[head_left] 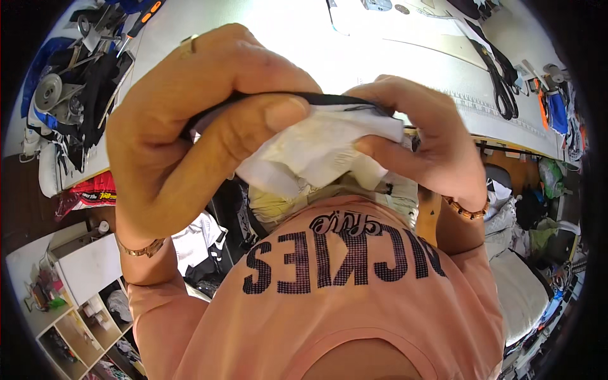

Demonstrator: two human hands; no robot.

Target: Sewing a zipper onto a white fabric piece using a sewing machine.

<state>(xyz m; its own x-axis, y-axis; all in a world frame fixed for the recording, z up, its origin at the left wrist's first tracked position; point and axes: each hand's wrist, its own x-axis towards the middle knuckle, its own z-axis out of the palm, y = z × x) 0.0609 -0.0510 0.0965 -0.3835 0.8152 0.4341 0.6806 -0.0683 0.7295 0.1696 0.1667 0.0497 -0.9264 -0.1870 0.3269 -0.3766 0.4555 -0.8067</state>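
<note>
My left hand point(190, 120) and my right hand point(424, 139) are raised close to the camera, both gripping one folded piece of white fabric point(316, 149) with a black edge strip point(297, 97) along its top. My left thumb presses on the white cloth from the front, and a ring sits on a left finger. My right fingers pinch the fabric's right end. Each wrist carries a bracelet. Below the hands is my pink shirt point(342, 297) with dark lettering.
A white worktable point(380, 50) stretches behind the hands, with black scissors point(500, 82) at its right and a screwdriver point(142, 22), metal parts and dark cloth at its left. Shelves point(76, 316) stand lower left; piled fabric and bags lie at the right.
</note>
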